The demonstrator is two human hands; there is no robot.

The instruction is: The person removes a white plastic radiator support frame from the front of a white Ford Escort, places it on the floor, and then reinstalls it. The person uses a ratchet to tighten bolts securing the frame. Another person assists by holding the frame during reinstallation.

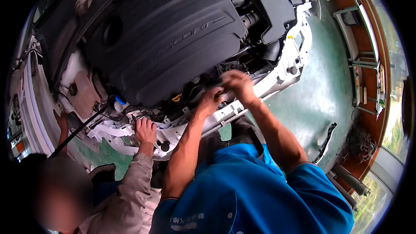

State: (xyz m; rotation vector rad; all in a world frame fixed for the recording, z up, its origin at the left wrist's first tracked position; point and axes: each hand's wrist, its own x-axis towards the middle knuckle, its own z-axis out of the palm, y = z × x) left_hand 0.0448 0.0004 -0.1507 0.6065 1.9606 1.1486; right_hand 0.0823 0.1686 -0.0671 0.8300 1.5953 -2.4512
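Observation:
Both my hands work close together over the white front crossmember (229,112) of a car, at the front edge of its engine bay. My left hand (211,100) is closed at the inner side of the crossmember, its fingers pinched round something too hidden to name. Just to its right and slightly farther in, my right hand (238,86) is bent over the same spot. Motion smears its fingers, and I cannot see what they hold. Behind my hands lies the big black engine cover (173,39), with dark hoses and wiring along its near edge.
At left, a co-worker's hand (145,131) rests on the crossmember, and a black rod (80,129) slants upward. A yellow dipstick loop (176,98) and a blue cap (120,100) show in the bay. A dark trim strip (326,143) lies on the green floor (323,99) at right.

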